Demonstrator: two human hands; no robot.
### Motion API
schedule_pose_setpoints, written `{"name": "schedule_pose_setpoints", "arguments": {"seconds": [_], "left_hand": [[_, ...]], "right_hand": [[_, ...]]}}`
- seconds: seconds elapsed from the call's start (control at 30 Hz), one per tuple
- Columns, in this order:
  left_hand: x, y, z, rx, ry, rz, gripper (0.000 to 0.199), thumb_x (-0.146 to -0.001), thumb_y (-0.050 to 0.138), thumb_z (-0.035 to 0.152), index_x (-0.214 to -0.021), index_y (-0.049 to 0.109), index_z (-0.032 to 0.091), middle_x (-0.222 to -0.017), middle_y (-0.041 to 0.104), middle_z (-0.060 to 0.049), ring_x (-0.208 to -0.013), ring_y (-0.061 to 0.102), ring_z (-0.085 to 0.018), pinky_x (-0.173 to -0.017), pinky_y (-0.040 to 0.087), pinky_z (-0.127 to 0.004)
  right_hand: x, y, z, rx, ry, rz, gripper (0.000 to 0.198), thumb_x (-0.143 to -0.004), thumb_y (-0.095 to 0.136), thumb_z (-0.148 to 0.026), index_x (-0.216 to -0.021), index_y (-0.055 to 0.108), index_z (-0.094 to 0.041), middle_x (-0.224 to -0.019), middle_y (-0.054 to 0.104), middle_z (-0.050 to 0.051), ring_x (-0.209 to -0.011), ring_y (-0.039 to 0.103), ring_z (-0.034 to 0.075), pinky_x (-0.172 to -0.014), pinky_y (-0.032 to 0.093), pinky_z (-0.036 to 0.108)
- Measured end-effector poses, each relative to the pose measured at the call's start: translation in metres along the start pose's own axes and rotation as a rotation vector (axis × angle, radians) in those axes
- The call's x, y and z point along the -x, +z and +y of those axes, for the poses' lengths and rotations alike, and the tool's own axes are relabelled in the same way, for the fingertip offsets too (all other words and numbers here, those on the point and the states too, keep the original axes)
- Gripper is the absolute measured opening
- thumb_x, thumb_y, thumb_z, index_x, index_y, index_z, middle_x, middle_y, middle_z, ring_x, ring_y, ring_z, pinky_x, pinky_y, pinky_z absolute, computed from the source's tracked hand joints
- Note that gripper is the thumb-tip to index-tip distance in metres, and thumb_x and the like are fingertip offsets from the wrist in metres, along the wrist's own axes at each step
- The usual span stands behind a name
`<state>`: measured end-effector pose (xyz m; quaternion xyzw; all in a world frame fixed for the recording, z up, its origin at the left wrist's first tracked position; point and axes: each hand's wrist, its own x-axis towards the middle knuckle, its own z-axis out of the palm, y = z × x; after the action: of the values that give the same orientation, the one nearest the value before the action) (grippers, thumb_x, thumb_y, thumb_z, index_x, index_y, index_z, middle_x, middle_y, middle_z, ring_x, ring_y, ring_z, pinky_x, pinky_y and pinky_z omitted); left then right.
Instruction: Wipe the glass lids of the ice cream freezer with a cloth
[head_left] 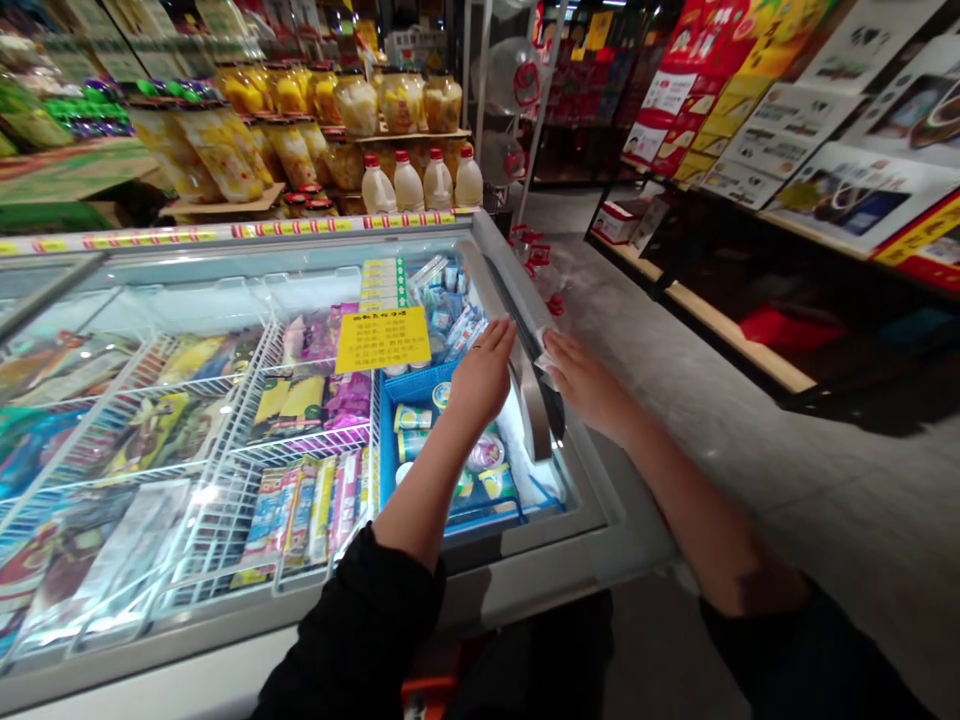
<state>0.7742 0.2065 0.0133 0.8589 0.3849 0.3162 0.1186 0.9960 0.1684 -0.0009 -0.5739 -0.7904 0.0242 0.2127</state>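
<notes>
My left hand (pixel 484 375) lies flat with fingers stretched out on the glass lid of a chest freezer, beside the grey curved handle (pixel 534 410). My right hand (pixel 589 385) holds a folded white wipe (pixel 546 362), possibly tissue or cloth, against the freezer's right rim (pixel 600 480). Part of the wipe is hidden under the fingers. Beneath the glass, below my left hand, a blue basket (pixel 387 425) holds several ice cream cups. A yellow sign (pixel 384 339) with printed text is on the glass to the left of that hand.
White wire baskets (pixel 232 425) with wrapped ice creams fill the freezer's left side. Behind it stand white bottles with red caps (pixel 409 185) and jars of fruit (pixel 397 100). Shelves of boxed goods (pixel 787 140) line the right, across a grey floor (pixel 750 480).
</notes>
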Motion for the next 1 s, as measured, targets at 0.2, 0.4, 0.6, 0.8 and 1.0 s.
{"name": "schedule_pose_setpoints", "arguments": {"seconds": [0.2,0.4,0.6,0.8,1.0], "left_hand": [[0.007,0.0,-0.006,0.025,0.029,0.0,0.079,-0.088,0.032,-0.008,-0.162,0.044,0.015,-0.17,0.042,-0.013,-0.162,0.031,-0.023,-0.132,0.034,-0.052],[0.009,-0.001,-0.011,0.004,0.046,-0.018,0.084,-0.085,0.033,-0.009,-0.165,0.039,0.019,-0.172,0.04,-0.011,-0.162,0.031,-0.023,-0.131,0.036,-0.053],[0.012,-0.002,-0.008,-0.012,0.058,-0.012,0.086,-0.085,0.034,-0.008,-0.166,0.035,0.019,-0.172,0.04,-0.011,-0.163,0.031,-0.024,-0.13,0.038,-0.054],[0.012,-0.008,-0.004,-0.058,0.047,-0.086,0.085,-0.087,0.034,-0.008,-0.168,0.032,0.016,-0.174,0.036,-0.013,-0.164,0.027,-0.025,-0.132,0.034,-0.051],[0.009,-0.008,-0.008,-0.003,0.015,-0.076,0.082,-0.087,0.033,-0.009,-0.165,0.04,0.017,-0.172,0.04,-0.009,-0.163,0.029,-0.022,-0.133,0.033,-0.047]], "right_hand": [[-0.064,0.008,0.026,-0.026,0.044,-0.014,0.06,-0.109,0.034,-0.039,-0.163,0.044,-0.016,-0.17,0.044,0.014,-0.16,0.037,0.028,-0.133,0.029,0.053],[-0.093,0.013,0.021,0.058,0.075,-0.022,0.061,-0.105,0.038,-0.03,-0.16,0.046,-0.005,-0.168,0.045,0.021,-0.159,0.037,0.033,-0.132,0.029,0.055],[-0.047,0.009,0.016,0.053,-0.021,-0.007,0.06,-0.108,0.036,-0.031,-0.165,0.04,-0.013,-0.17,0.043,0.016,-0.16,0.036,0.029,-0.132,0.032,0.054],[-0.123,0.02,0.04,0.098,0.049,-0.064,0.063,-0.106,0.036,-0.03,-0.16,0.044,0.0,-0.168,0.043,0.023,-0.16,0.036,0.032,-0.134,0.027,0.052],[-0.137,0.024,0.03,0.134,0.097,-0.041,0.064,-0.103,0.039,-0.026,-0.161,0.044,0.0,-0.168,0.043,0.024,-0.159,0.037,0.034,-0.132,0.029,0.055]]}}
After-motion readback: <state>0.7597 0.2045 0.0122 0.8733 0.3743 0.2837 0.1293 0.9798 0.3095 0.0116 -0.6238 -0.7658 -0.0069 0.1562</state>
